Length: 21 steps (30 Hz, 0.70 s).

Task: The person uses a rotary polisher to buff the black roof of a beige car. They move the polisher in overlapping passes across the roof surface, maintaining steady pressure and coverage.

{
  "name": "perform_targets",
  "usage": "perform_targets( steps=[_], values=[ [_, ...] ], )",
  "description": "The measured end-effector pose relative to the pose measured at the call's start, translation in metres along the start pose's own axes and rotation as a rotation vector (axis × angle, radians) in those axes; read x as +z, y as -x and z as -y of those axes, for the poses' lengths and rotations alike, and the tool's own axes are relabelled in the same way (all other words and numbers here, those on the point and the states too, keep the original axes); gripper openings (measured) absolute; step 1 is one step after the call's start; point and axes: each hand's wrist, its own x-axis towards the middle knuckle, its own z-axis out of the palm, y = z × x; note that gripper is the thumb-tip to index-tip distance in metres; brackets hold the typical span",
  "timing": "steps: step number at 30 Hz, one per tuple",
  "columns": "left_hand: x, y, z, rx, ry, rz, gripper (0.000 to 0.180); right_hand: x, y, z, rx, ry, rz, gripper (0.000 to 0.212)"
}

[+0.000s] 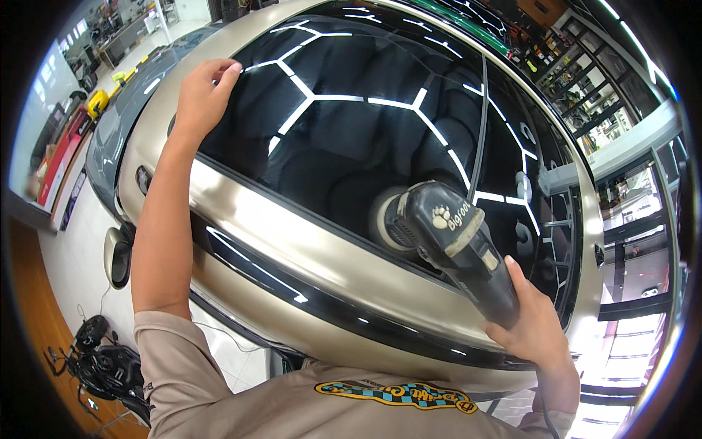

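Note:
My right hand [532, 322] is wrapped around the rear body of a black power polisher [457, 234]. The round pad [387, 219] at its front rests, tilted up on edge as I see it, at the near edge of a glossy black car panel [344, 146]. On the far left, my left hand [207, 95] is raised over the border between the black panel and the satin gold bodywork [270, 216]. Its fingers curl in with the fingertips together. Whatever they may hold is hidden, and I cannot tell whether they touch the panel.
A gold side mirror [117, 256] juts out at the left. Beyond it stand a black motorcycle [106, 362] and a grey car [110, 146]. A power cord [547, 417] hangs below my right wrist. Hexagonal ceiling lights reflect across the panel. Large windows [640, 256] line the right side.

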Motion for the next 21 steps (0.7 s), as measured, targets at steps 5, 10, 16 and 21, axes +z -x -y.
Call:
perform_targets(
  steps=[5, 10, 16, 21],
  values=[
    [0.017, 0.015, -0.039, 0.108, 0.055, 0.064, 0.032, -0.003, -0.019, 0.017, -0.071, 0.021, 0.038, 0.107],
    [0.038, 0.064, -0.143, 0.414, 0.5, 0.491, 0.035, -0.001, -0.03, 0.026, -0.109, 0.028, 0.019, 0.106],
    [0.049, 0.1, -0.18, 0.232, 0.606, 0.725, 0.044, -0.005, -0.038, 0.031, -0.112, 0.002, 0.036, 0.107],
    [0.053, 0.109, -0.176, 0.124, 0.66, 0.583, 0.034, -0.005, -0.047, 0.027, -0.156, -0.042, 0.071, 0.108]
  ],
)
